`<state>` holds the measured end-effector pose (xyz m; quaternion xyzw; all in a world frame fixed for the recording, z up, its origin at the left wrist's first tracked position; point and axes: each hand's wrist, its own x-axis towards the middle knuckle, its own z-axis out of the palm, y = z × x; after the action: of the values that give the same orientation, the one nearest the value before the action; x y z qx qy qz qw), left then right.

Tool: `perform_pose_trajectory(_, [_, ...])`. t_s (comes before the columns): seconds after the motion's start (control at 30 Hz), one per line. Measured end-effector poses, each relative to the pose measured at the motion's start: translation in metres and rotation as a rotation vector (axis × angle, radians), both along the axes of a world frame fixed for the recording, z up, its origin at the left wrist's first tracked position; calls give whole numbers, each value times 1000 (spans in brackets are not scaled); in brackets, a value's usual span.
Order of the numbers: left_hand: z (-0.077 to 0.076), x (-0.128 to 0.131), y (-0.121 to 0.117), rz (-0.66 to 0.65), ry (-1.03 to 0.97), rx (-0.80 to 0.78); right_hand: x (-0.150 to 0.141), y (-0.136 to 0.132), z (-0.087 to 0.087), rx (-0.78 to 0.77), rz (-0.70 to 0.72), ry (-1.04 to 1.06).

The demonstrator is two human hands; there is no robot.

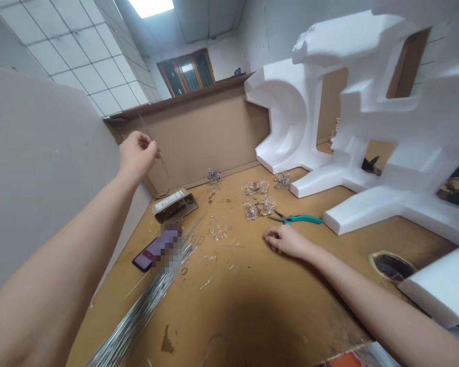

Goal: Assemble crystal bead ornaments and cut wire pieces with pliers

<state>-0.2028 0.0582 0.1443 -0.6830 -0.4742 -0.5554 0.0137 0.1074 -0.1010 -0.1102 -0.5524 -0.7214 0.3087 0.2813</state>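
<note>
My left hand (137, 153) is raised above the table's left side, its fingers pinched on a thin wire (163, 165) that runs down and to the right from the fingertips. My right hand (286, 239) rests on the brown table (271, 306) with its fingers curled under; what they hold, if anything, is hidden. Just beyond it lie pliers with teal handles (300, 219). A bundle of straight metal wires (145, 311) lies on the table at the lower left.
Several small bent-wire pieces (258, 199) and loose rings lie mid-table. A small cardboard box (175, 205) and a phone (153, 252) sit on the left. Large white foam blocks (367, 127) stand at the right; a round hole (392, 265) opens in the table.
</note>
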Motion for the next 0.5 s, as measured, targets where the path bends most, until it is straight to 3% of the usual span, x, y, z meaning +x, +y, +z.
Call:
perform_pose_trajectory(0.1, [-5, -4, -7, 21, 9, 121, 0, 0, -1, 3, 7, 5])
perform_pose_trajectory(0.33, [-10, -5, -28, -116, -207, 294, -2, 1, -3, -3, 4, 14])
perform_pose_trajectory(0.5, [-14, -5, -39, -167, -360, 283, -1, 2, -5, -20, 1, 14])
